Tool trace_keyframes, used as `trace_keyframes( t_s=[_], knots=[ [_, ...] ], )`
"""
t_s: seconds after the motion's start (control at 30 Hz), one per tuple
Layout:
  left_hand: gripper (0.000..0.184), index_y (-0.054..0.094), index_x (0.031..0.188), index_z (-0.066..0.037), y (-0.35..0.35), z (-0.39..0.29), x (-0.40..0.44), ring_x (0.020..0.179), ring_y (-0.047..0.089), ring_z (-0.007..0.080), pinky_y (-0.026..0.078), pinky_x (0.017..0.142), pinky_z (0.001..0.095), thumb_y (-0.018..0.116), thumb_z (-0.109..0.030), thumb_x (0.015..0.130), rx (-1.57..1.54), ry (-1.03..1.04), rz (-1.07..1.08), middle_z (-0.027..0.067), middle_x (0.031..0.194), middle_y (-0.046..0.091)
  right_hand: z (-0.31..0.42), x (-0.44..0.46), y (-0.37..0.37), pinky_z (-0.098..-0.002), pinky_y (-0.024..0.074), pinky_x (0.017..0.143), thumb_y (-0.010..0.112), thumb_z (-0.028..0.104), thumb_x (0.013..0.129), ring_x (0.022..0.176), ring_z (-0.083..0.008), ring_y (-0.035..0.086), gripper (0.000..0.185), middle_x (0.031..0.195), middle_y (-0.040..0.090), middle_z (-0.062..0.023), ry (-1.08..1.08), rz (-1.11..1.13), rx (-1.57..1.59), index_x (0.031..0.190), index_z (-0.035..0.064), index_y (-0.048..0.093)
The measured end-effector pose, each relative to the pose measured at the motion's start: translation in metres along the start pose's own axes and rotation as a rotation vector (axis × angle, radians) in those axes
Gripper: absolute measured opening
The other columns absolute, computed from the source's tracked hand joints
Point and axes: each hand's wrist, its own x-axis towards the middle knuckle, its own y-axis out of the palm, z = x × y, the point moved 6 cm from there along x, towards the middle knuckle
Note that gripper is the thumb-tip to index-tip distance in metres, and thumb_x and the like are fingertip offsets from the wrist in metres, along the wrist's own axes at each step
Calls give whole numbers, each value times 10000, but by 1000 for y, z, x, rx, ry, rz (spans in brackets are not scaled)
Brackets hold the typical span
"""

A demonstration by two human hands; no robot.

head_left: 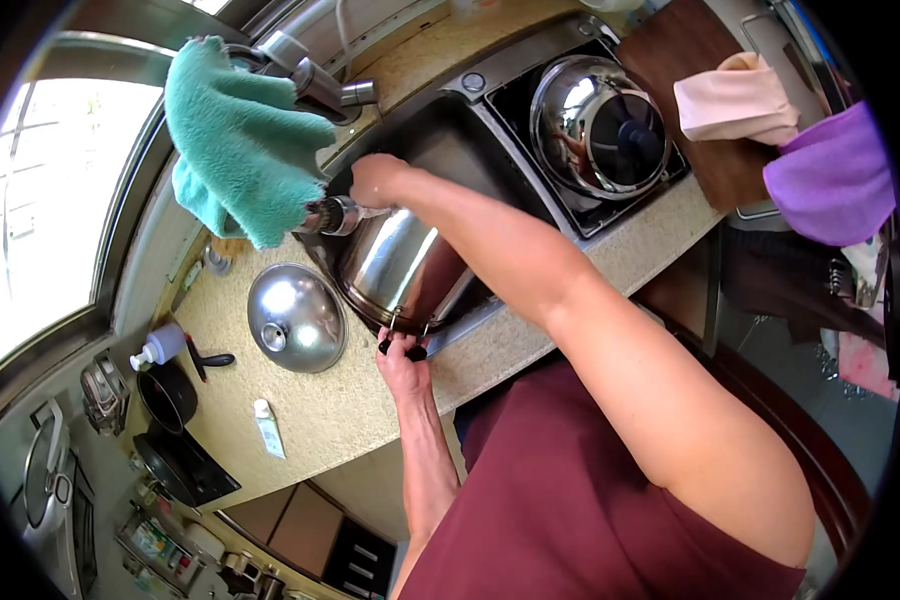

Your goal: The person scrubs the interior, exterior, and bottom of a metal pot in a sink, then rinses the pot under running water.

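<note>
A shiny steel pot (pixel 395 262) sits in the sink (pixel 460 140), partly hidden behind my right forearm. My left hand (pixel 406 370) is closed around the pot's black side handle (pixel 416 352) at the sink's near edge. At the pot's far side, my right hand (pixel 378 182) is curled beside the faucet spout (pixel 338 215). Its fingertips are out of sight, and what they hold, if anything, cannot be made out. Some water seems to show by the spout. A green towel (pixel 245 140) drapes over the faucet. On the counter left of the pot lies a domed steel lid (pixel 297 318).
A lidded steel pot (pixel 600 128) stands on the sink's right side. Beyond it are a brown board (pixel 682 75), a pink cloth (pixel 738 100) and a purple cloth (pixel 835 180). A white tube (pixel 269 428), a pump bottle (pixel 158 346) and a black pan (pixel 168 396) occupy the left counter.
</note>
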Motion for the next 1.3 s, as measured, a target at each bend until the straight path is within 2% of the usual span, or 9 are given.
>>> trace_keyframes(
  t_s=[0.17, 0.47, 0.5, 0.6, 0.67, 0.93, 1.1, 1.17, 1.3],
  knots=[
    [457, 548, 1178, -36, -14, 9, 5, 979, 606, 201, 483, 912, 502, 486, 71, 738, -54, -28, 54, 76, 1101, 635, -61, 20, -1, -405, 369, 1138, 369, 460, 1045, 1363, -357, 495, 581, 1437, 560, -198, -422, -256, 325, 1334, 19, 612],
    [560, 496, 1266, -36, -6, 4, 7, 1243, 580, 308, 444, 1006, 590, 453, 79, 720, -13, -7, 5, 177, 1337, 611, -245, -35, 70, -399, 423, 1050, 541, 473, 998, 1239, -284, 602, 602, 1312, 652, -215, 327, -244, 869, 1246, -63, 659],
    [410, 552, 1117, 19, -4, 0, 8, 1044, 639, 286, 519, 824, 476, 455, 56, 721, -3, 37, -43, 182, 1193, 660, -256, -30, 79, -396, 440, 1031, 614, 430, 964, 1225, -291, 617, 547, 1280, 670, -219, 377, -319, 985, 1211, -53, 680],
    [273, 561, 1029, -23, -7, 3, 20, 806, 620, 205, 523, 777, 438, 489, 50, 776, 29, 47, -55, 73, 888, 630, -262, -39, 88, -404, 440, 1034, 633, 403, 951, 1247, -293, 605, 530, 1308, 656, -222, 342, -489, 1269, 1236, -43, 667],
    [203, 566, 987, -41, 13, -1, 24, 716, 582, 164, 526, 732, 407, 508, 40, 810, 65, 69, -38, 24, 791, 562, -248, -63, 77, -417, 448, 1023, 595, 404, 969, 1239, -333, 602, 537, 1328, 637, -234, 504, -593, 1267, 1268, -39, 641],
    [186, 642, 1002, 32, 105, -28, 47, 633, 502, 66, 411, 541, 248, 588, -49, 843, 480, 250, -1, 3, 743, 580, -163, -134, 33, -471, 353, 1151, 476, 289, 986, 1366, -448, 447, 481, 1377, 539, -316, -27, -1020, 268, 1373, 9, 526],
    [405, 667, 1024, 124, 169, -51, 84, 820, 669, 283, 522, 787, 381, 662, -245, 856, 718, 331, 3, 236, 896, 707, -95, -160, 12, -436, 297, 1207, 538, 115, 843, 1444, -427, 368, 546, 1509, 423, -309, -444, -422, 376, 1374, -10, 551],
    [642, 662, 1060, 161, 196, -66, 90, 1043, 670, 444, 487, 939, 454, 594, -462, 922, 887, 364, -49, 351, 1033, 684, -63, -171, 3, -485, 387, 1108, 565, 131, 852, 1307, -463, 480, 462, 1330, 564, -287, -535, -525, 298, 1288, -23, 566],
    [829, 702, 1027, 137, 207, -88, 110, 1146, 619, 461, 392, 1061, 487, 380, -624, 974, 1104, 320, -8, 359, 1032, 681, -42, -160, -10, -492, 495, 911, 658, 139, 861, 1086, -461, 593, 373, 1191, 619, -249, -422, -680, 162, 1193, -14, 587]
  ],
)
